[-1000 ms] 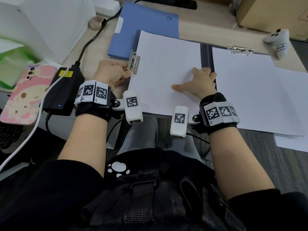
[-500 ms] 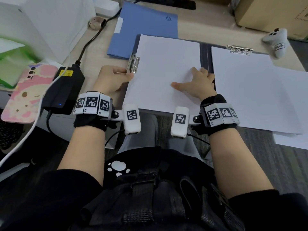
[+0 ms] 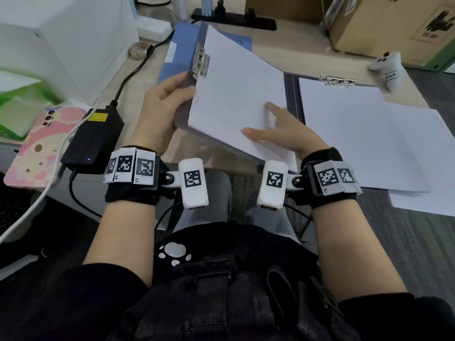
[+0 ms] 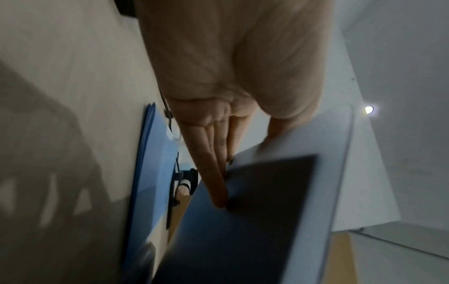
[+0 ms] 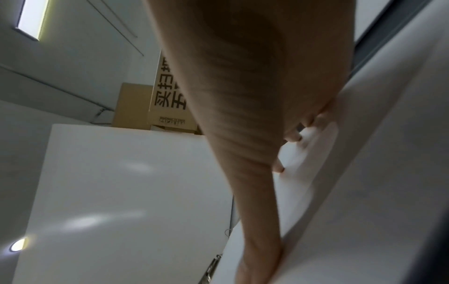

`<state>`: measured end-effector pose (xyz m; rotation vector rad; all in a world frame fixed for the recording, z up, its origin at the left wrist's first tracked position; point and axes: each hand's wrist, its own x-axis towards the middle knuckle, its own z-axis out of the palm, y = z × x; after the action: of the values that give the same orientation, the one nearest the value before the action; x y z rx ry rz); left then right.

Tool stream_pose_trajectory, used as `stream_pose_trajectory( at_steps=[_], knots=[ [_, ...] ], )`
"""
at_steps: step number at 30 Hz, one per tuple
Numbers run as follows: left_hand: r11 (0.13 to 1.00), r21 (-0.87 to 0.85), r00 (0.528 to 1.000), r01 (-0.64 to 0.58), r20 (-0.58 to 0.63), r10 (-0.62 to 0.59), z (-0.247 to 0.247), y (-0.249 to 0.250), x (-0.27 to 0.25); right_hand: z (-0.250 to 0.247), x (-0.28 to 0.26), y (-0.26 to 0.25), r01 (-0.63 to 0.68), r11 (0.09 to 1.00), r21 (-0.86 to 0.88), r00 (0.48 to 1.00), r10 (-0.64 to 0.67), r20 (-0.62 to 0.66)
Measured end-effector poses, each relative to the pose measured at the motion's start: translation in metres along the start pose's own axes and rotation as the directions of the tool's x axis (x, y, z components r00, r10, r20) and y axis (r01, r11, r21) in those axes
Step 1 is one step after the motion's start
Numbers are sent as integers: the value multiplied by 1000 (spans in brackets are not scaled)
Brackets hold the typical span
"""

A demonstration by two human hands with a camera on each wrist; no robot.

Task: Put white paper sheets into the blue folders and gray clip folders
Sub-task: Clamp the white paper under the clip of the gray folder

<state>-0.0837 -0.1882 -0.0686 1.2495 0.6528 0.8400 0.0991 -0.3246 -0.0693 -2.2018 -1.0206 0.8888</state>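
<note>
A gray clip folder (image 3: 182,116) lies open across the desk's front edge. My left hand (image 3: 170,99) pinches the outer edge of its left flap, thumb on top and fingers (image 4: 216,173) underneath, and holds that flap tilted up off the desk. A white sheet (image 3: 234,94) lies on the flap under a metal side clip (image 3: 202,61). My right hand (image 3: 275,129) rests on this sheet with its fingers spread. The folder's right half holds another white sheet (image 3: 357,134) under a top clip (image 3: 337,81). A blue folder (image 3: 182,50) lies behind the raised flap.
A black power adapter (image 3: 96,136) with cables and a pink phone (image 3: 39,148) lie to the left. A white box (image 3: 66,45) stands at the back left, a cardboard box (image 3: 394,25) at the back right. A white controller (image 3: 389,67) lies nearby. Loose sheets (image 3: 418,200) overhang the desk edge at right.
The left flap lay flat on the desk before. My left hand has taken its outer edge and raised it, tilting flap and sheet toward the right. My right hand stays on the sheet.
</note>
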Motion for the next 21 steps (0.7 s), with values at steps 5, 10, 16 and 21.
stream_pose_trajectory(
  at_steps=[5, 10, 16, 21],
  knots=[
    [992, -87, 973, 94, 218, -73, 47, 16, -10, -14, -16, 1, 88, 993, 75, 996, -86, -37],
    [997, -20, 942, 68, 330, -58, 93, 17, -15, -30, -31, 11, 145, 965, 220, 989, -138, -49],
    [988, 151, 881, -8, 468, -65, 149, 20, -13, -52, -47, 29, 268, 874, 405, 963, -234, -132],
    [961, 269, 844, -59, 528, -96, 179, 6, -10, -70, -60, 42, 315, 771, 553, 937, -161, -308]
  ],
)
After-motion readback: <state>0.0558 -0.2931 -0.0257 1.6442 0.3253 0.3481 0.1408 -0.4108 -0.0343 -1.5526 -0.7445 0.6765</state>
